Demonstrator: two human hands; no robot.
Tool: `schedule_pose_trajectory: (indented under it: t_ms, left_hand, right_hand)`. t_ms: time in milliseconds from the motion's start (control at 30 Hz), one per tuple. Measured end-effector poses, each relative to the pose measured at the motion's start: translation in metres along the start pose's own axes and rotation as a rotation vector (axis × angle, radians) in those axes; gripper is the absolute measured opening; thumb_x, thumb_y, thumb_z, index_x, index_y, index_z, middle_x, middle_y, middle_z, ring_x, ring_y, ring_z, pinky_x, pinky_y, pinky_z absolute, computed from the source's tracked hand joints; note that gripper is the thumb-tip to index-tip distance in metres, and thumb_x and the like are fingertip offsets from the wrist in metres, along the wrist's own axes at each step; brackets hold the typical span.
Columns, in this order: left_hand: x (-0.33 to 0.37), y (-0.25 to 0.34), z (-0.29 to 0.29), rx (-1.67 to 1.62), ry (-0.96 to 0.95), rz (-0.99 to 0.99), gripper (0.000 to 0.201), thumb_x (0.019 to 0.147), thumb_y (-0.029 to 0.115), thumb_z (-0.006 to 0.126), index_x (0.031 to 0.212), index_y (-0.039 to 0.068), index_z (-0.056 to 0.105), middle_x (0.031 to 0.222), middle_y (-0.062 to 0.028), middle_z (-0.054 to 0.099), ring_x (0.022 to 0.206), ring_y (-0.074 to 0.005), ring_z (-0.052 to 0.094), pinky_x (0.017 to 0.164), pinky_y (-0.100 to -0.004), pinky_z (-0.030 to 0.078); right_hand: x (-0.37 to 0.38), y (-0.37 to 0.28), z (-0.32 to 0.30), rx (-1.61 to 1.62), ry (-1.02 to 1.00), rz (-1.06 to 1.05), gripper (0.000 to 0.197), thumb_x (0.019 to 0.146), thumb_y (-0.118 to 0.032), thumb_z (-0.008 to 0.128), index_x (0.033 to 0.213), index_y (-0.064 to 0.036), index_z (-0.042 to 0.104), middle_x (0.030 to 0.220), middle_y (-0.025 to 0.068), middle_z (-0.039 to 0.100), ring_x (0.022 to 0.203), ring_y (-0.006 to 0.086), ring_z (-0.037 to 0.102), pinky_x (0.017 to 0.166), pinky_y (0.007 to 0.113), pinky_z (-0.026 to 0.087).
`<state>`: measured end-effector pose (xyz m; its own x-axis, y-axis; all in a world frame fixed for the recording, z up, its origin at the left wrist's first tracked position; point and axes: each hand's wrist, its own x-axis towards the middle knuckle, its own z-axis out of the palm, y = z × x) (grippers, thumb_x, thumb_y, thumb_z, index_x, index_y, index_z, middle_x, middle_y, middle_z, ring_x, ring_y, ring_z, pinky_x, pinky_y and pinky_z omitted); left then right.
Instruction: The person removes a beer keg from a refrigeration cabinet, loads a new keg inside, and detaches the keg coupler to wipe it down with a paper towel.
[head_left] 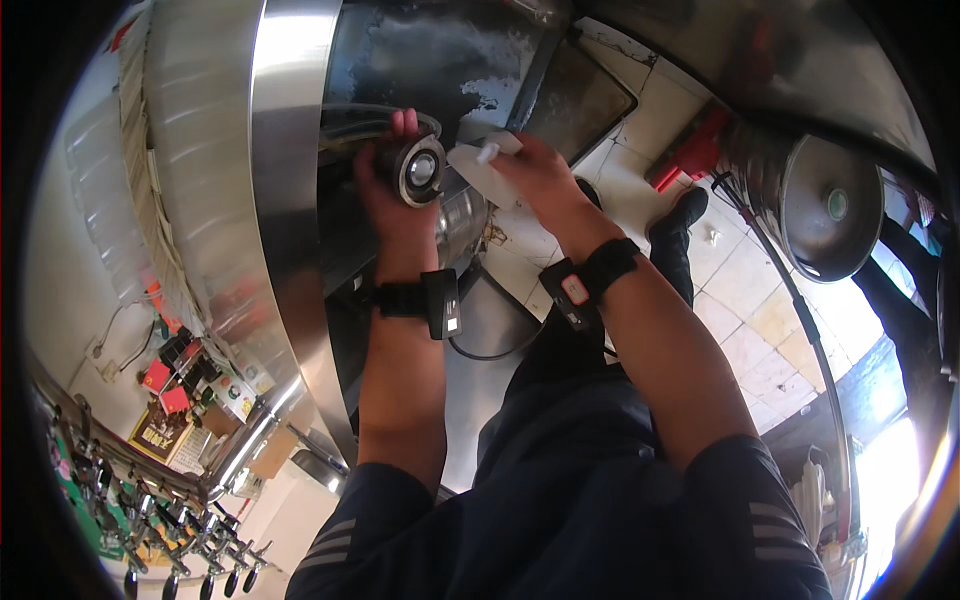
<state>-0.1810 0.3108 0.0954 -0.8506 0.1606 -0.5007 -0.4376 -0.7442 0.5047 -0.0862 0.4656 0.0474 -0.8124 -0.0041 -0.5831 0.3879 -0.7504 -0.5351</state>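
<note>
My left hand (392, 200) is wrapped around a round metal fitting (422, 170) with a dark ring and a bright centre, its face turned up toward me. Beside it, my right hand (545, 175) pinches a thin white sheet (487, 172), perhaps paper or a wipe; its near edge hangs close to the fitting. Whether the two touch I cannot tell. Just below the fitting is a shiny, rounded metal piece (462, 222), partly hidden by my left wrist. Clear tubing (350, 122) runs behind my left fingers.
A stainless steel panel edge (290, 200) rises along my left. To the right, a large round metal vessel (832, 208) stands near a red object (698, 150) on the tiled floor (735, 290). Several beer taps (180, 535) line the lower left. Another person's dark-clad leg (905, 300) shows at far right.
</note>
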Motion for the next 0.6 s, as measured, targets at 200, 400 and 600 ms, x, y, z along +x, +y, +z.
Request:
schedule_pose_trajectory:
  t_ms: [200,400,600]
  left_hand:
    - [-0.010,-0.005,0.006,0.095,0.087,-0.009,0.045,0.090,0.032,0.044,0.116,-0.005,0.054,0.128,-0.0170,0.054,0.128,-0.0260,0.044,0.109,-0.0416,0.032]
    - [-0.017,-0.007,0.000,0.104,0.061,-0.001,0.033,0.092,0.030,0.042,0.096,0.001,0.057,0.125,-0.0161,0.056,0.127,-0.0287,0.044,0.106,-0.0443,0.036]
    - [-0.021,-0.008,-0.003,0.175,0.124,-0.001,0.028,0.091,0.027,0.041,0.098,0.003,0.055,0.123,-0.0151,0.058,0.122,-0.0281,0.049,0.099,-0.0413,0.042]
  right_hand:
    - [0.014,0.017,0.040,0.017,-0.121,-0.009,0.031,0.083,-0.017,0.064,0.110,-0.0029,0.062,0.096,0.0030,0.063,0.088,0.0110,0.058,0.076,0.025,0.045]
    - [-0.001,0.027,0.037,0.008,-0.114,0.019,0.026,0.082,-0.016,0.063,0.103,-0.0006,0.064,0.087,0.0011,0.063,0.079,0.0094,0.055,0.070,0.025,0.044]
    - [-0.011,0.013,0.032,-0.147,-0.085,0.048,0.024,0.081,-0.014,0.062,0.098,0.0012,0.065,0.083,0.0017,0.063,0.076,0.0093,0.055,0.067,0.027,0.045]
